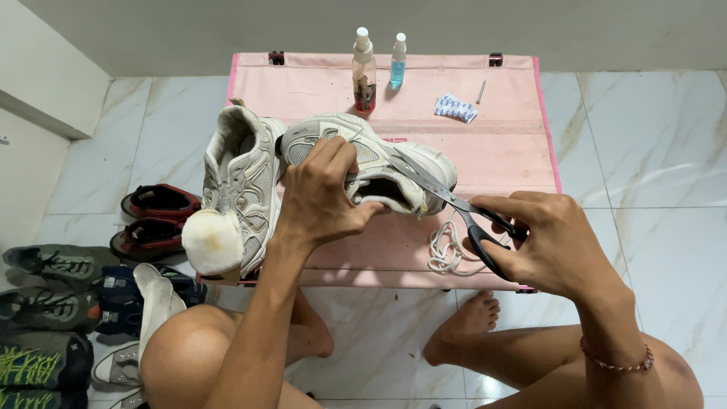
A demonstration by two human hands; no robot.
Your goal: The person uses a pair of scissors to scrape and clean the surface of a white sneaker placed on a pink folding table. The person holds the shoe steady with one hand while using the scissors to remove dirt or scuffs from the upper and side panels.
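My left hand (322,197) grips a beige sneaker (394,163) lying on its side on the pink folding table (485,136). My right hand (541,242) holds black-handled scissors (454,204), with the blades pointing left at the sneaker's opening. A second beige sneaker (238,189) lies to the left, its sole turned toward me. A loose white shoelace (447,254) is coiled on the table under the scissors.
Two spray bottles (364,70), one clear and one blue (397,60), stand at the table's far edge beside a small white-blue packet (455,107) and a nail (481,92). Several shoes (68,303) lie on the marble floor at left. My bare feet (466,326) rest below the table.
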